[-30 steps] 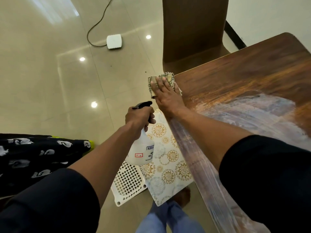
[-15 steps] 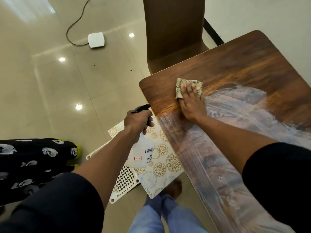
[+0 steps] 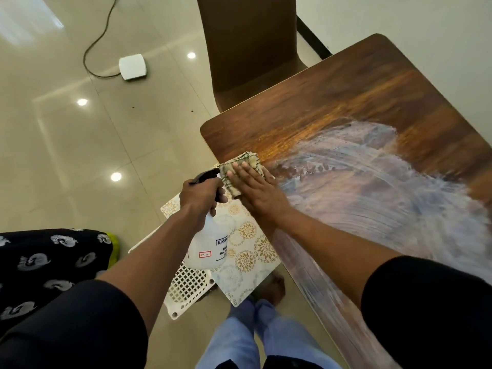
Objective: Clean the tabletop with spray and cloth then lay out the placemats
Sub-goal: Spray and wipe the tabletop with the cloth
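cloth: my right hand lies flat, fingers straight, pressing the folded beige patterned cloth onto the dark wooden tabletop, right at its left edge near the corner. Part of the cloth looks to be hanging past the edge, so I reckon one more push that way drops it on the floor.

spray: my left hand is curled round the neck of the white plastic spray bottle with the black trigger, held off the table's side. A finger seems close to the trigger, can't tell if it's on it. An accidental squeeze would wet whatever's under it.

placemats: a cream placemat with gold flower medallions leans below the table edge, over a white lattice plastic basket on the tiled floor. Directly under the bottle and the cloth, so drips land on it, I'd guess.

tabletop film: wide whitish smears across the near half; the far strip looks dry. Mats laid on that film would probably stick or smudge.
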The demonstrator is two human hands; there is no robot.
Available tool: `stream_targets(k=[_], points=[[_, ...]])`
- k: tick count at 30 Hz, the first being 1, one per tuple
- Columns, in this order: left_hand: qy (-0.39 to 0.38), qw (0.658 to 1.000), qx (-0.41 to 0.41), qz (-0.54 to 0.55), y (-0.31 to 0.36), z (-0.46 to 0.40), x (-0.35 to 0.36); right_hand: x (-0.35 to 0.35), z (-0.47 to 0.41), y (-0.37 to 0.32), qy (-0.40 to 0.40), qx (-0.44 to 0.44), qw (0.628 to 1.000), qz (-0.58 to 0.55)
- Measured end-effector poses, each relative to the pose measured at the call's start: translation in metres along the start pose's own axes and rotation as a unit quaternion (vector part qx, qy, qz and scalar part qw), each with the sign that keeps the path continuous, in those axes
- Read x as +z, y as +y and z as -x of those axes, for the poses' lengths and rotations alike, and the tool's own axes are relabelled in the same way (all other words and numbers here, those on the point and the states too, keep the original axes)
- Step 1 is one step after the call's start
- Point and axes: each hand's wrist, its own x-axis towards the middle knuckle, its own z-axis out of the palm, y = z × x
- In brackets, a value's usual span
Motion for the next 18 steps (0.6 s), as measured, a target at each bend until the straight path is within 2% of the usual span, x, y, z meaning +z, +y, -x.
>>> stream_targets(k=[2,5,7,10,13,15,18], points=[[-0.008,1.0,0.005,0.014,-0.003,0.002,0.002,-0.011,-0.005,0.025,-0.01,0.089,0.996,-0.025],[-0.018,1.0,0.011,0.012,-0.008,0.007,0.005,-0.026,0.001,0.057,-0.026,0.258,0.962,-0.081],[-0.022,1.0,0.01,0.018,-0.011,0.012,0.007,-0.03,0.003,0.065,-0.034,0.292,0.952,-0.086],[-0.019,0.999,-0.003,0.026,-0.016,0.02,0.01,-0.03,0.0,0.049,-0.036,0.274,0.957,-0.092],[-0.017,1.0,-0.012,0.02,-0.019,0.029,0.014,-0.012,0.018,0.009,-0.049,0.162,0.983,-0.069],[-0.008,1.0,-0.016,0.009,-0.021,0.032,0.016,0.006,0.044,-0.02,-0.03,0.09,0.994,-0.05],[0.0,1.0,-0.019,-0.02,-0.022,0.032,0.02,0.018,0.068,-0.031,0.002,0.054,0.998,-0.037]])
